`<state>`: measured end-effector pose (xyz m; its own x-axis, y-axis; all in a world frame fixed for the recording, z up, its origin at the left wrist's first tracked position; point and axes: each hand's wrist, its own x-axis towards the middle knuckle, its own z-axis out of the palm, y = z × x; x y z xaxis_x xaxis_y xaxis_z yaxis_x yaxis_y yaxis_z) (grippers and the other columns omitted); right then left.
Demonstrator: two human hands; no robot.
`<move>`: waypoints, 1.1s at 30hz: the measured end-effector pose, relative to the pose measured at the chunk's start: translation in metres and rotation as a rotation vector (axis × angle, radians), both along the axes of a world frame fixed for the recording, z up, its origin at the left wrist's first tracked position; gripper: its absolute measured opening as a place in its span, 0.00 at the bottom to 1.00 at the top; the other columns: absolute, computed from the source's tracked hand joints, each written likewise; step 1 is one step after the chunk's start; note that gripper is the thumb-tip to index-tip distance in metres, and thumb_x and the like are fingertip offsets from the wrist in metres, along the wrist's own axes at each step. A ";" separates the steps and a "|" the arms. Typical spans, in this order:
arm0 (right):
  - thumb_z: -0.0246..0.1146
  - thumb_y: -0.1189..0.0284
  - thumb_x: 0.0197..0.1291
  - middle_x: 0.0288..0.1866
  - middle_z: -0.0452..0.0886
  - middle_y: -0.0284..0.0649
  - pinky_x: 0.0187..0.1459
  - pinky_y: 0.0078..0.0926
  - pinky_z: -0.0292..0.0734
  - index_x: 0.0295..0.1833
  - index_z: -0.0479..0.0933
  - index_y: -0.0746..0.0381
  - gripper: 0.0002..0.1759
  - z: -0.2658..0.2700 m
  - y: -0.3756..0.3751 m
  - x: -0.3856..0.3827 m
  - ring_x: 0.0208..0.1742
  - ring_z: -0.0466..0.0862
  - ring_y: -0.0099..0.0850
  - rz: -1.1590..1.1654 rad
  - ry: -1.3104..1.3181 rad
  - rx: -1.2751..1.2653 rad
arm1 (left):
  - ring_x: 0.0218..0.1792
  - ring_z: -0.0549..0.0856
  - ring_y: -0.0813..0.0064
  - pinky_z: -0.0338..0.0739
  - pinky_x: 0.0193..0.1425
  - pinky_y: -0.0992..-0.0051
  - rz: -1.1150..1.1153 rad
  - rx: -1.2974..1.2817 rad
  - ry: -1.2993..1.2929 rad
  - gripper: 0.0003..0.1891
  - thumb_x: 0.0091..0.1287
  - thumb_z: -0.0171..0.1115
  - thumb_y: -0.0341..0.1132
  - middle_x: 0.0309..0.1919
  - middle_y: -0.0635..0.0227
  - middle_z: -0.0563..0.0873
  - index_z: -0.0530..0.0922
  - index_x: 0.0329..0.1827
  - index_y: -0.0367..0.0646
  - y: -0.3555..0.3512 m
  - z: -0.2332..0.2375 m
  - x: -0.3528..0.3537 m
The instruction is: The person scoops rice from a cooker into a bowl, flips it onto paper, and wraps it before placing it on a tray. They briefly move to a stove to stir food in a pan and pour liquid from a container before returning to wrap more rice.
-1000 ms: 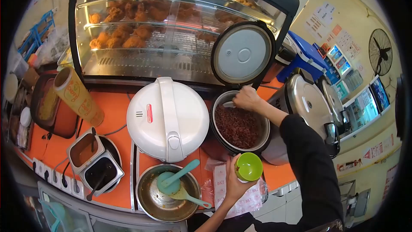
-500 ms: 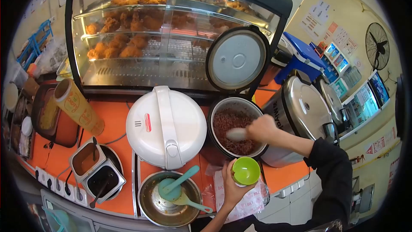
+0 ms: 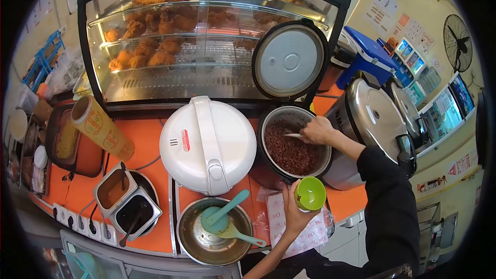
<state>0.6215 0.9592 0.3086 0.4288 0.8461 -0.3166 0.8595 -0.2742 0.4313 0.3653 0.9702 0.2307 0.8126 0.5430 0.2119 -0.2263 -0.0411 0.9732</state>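
Observation:
My right hand [image 3: 319, 130] grips the handle of a pale rice paddle [image 3: 294, 135] inside an open rice cooker [image 3: 262, 142]. Reddish-brown rice [image 3: 290, 154] fills the lower part of its pot, and the paddle's head is mostly hidden in it. The cooker's round lid [image 3: 289, 62] stands raised behind. Just in front of the cooker, my left hand [image 3: 294, 216] holds a small lime-green bowl [image 3: 311, 194] tilted. Its visible inside looks bare. Below that hand lies a stack of printed paper wrappers [image 3: 306, 235].
A closed white rice cooker [image 3: 207, 147] stands to the left, a steel cooker [image 3: 369, 116] to the right. In front is a metal bowl [image 3: 188, 243] with teal ladles. Sauce pans [image 3: 129, 209] and paper cups [image 3: 103, 129] sit further left. A fried-chicken display case [image 3: 170, 107] spans the back.
My right hand has shifted towards the back of the pot, and the paddle now dips into the rice there. The green bowl stays in my left hand. The view has shifted slightly.

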 end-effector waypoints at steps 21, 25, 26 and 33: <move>0.56 0.66 0.57 0.44 0.82 0.34 0.43 0.33 0.70 0.44 0.83 0.53 0.13 0.022 -0.021 -0.065 0.43 0.83 0.31 -0.216 0.146 -0.049 | 0.57 0.74 0.64 0.69 0.61 0.67 -0.101 0.158 -0.039 0.61 0.36 0.79 0.27 0.53 0.55 0.72 0.44 0.72 0.41 0.105 0.137 0.038; 0.56 0.67 0.58 0.46 0.84 0.34 0.44 0.34 0.74 0.44 0.83 0.53 0.13 0.069 -0.023 -0.053 0.48 0.83 0.30 -0.482 0.208 0.026 | 0.51 0.77 0.54 0.73 0.58 0.62 -0.247 0.760 0.145 0.63 0.30 0.79 0.29 0.52 0.53 0.73 0.45 0.71 0.46 0.123 0.128 0.104; 0.56 0.67 0.57 0.45 0.84 0.34 0.43 0.33 0.74 0.44 0.83 0.52 0.13 0.078 -0.021 -0.044 0.47 0.84 0.30 -0.535 0.193 0.097 | 0.51 0.77 0.51 0.73 0.58 0.61 -0.327 0.860 0.184 0.63 0.29 0.79 0.29 0.52 0.52 0.73 0.45 0.71 0.46 0.124 0.119 0.120; 0.56 0.67 0.56 0.45 0.84 0.39 0.41 0.29 0.77 0.44 0.84 0.54 0.14 0.014 -0.017 -0.016 0.46 0.84 0.31 -0.583 0.240 0.014 | 0.56 0.75 0.45 0.77 0.55 0.59 -0.907 1.391 1.056 0.64 0.25 0.79 0.27 0.61 0.51 0.67 0.47 0.70 0.59 0.104 0.032 0.183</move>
<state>0.6054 0.9425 0.3231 0.7391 0.4998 -0.4516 0.6396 -0.7310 0.2378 0.5487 1.0738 0.2627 0.7745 -0.1218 -0.6207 -0.0662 -0.9915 0.1120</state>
